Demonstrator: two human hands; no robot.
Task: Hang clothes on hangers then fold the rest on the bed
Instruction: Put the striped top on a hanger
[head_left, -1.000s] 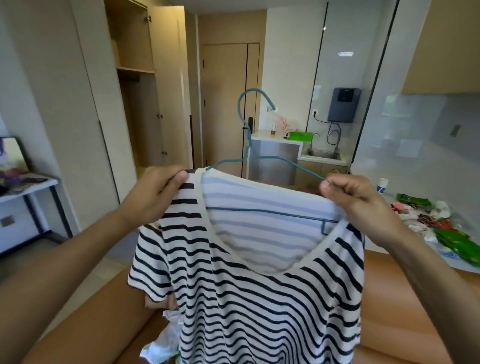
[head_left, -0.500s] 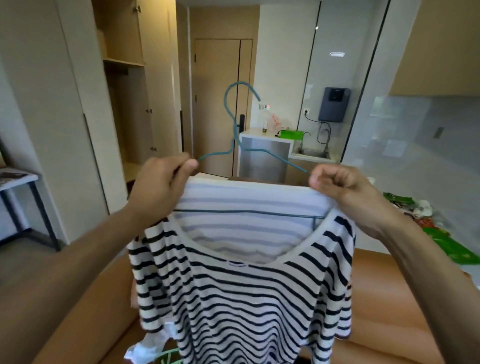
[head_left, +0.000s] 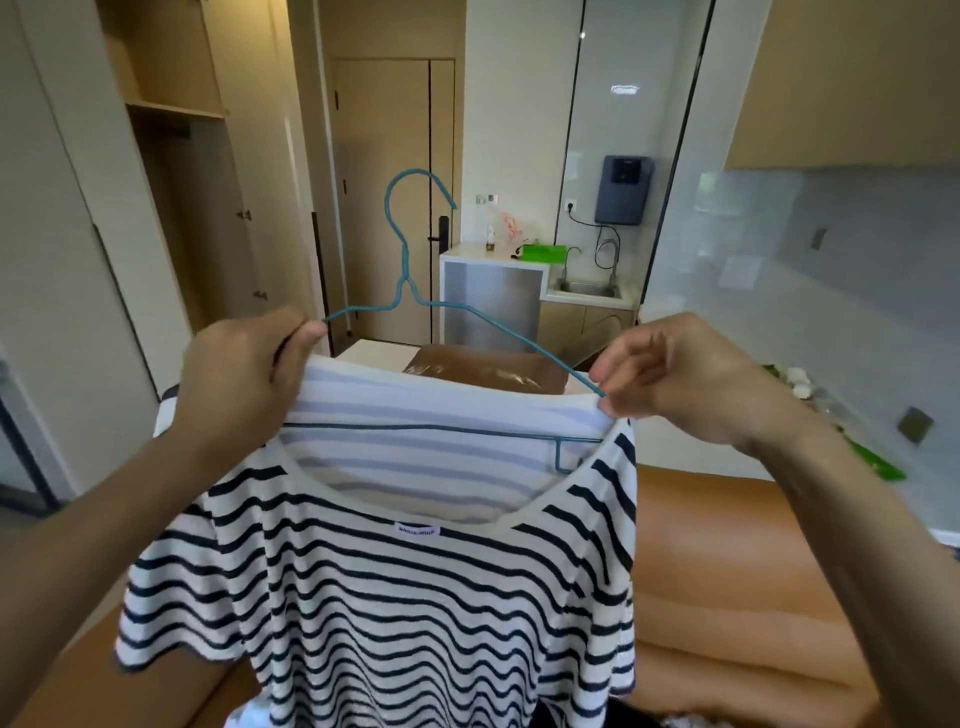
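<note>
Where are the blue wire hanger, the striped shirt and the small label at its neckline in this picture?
blue wire hanger (head_left: 404, 265), head view, on the straight neck below the hook.
striped shirt (head_left: 415, 623), head view, on the middle of the panel nearest the camera.
neck label (head_left: 417, 530), head view, on the centre of the white tag.

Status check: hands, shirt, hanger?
Left hand pinching striped shirt shoulder at hanger end. Right hand pinching the other shoulder. Hanger inside neckline, hook up. Nothing in the way.

left hand (head_left: 244, 374), right hand (head_left: 675, 379) farther apart; shirt (head_left: 415, 597) neckline stretched wider
</note>
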